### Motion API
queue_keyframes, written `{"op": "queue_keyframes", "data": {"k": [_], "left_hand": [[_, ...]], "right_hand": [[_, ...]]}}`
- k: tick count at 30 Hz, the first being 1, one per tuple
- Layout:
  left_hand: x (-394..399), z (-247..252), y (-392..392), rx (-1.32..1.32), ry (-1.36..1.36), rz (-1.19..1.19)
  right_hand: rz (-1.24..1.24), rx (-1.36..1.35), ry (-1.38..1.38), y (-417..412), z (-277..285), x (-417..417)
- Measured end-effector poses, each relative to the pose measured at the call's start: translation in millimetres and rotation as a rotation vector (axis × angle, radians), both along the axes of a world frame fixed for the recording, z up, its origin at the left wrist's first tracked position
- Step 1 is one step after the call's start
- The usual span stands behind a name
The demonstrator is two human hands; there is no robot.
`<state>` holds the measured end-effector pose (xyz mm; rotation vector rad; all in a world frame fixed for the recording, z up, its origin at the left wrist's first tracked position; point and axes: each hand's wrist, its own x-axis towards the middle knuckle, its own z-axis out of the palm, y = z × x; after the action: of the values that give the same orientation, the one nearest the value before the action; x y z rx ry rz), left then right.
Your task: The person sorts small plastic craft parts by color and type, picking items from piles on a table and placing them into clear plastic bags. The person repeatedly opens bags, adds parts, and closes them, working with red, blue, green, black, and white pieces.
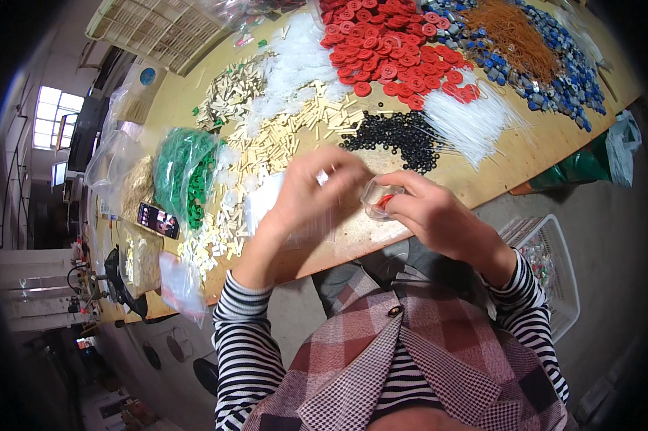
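Note:
My right hand (437, 218) grips a small clear plastic bag (375, 207) just above the table's near edge. A red plastic piece (384, 201) shows inside the bag, by my fingertips. To the left of the bag, my left hand (321, 186) is blurred, its fingers curled toward the bag; whether they hold anything is unclear. Beneath my left wrist lies a stack of clear plastic bags (262, 199), partly hidden. Small black rings (394, 134) are heaped just beyond both hands.
Across the wooden table (491, 186) spread red plastic discs (377, 46), white plastic strips (469, 118), small blue-and-grey motors (566, 81), orange rubber bands (509, 35), wooden pieces (270, 137) and bagged green parts (186, 172). A phone (158, 220) leans at left. A white basket (563, 269) stands below right.

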<state>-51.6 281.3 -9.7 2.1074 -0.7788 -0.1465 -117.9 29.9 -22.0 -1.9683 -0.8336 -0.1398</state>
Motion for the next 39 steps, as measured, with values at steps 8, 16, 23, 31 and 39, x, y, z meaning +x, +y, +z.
{"op": "queue_keyframes", "data": {"k": [8, 16, 23, 31, 39], "left_hand": [[131.1, -63.9, 59.7, 0.601, -0.669, 0.374], [91.9, -23.3, 43.4, -0.036, -0.218, 0.552], [-33.6, 9.7, -2.8, -0.059, -0.308, 0.116], [19.8, -10.7, 59.0, 0.039, -0.318, 0.284], [141.2, -60.0, 195.2, 0.477, -0.256, 0.669]], "right_hand": [[-0.059, -0.049, -0.006, -1.1, 6.9, 8.4], [-0.041, -0.038, 0.014, 3.9, 6.4, 11.3], [0.021, -0.053, -0.044, 23.8, 8.9, 15.8], [0.015, -0.031, 0.021, 19.3, 2.5, 7.4], [-0.009, -0.047, 0.012, 10.9, -5.4, 10.0]]}}
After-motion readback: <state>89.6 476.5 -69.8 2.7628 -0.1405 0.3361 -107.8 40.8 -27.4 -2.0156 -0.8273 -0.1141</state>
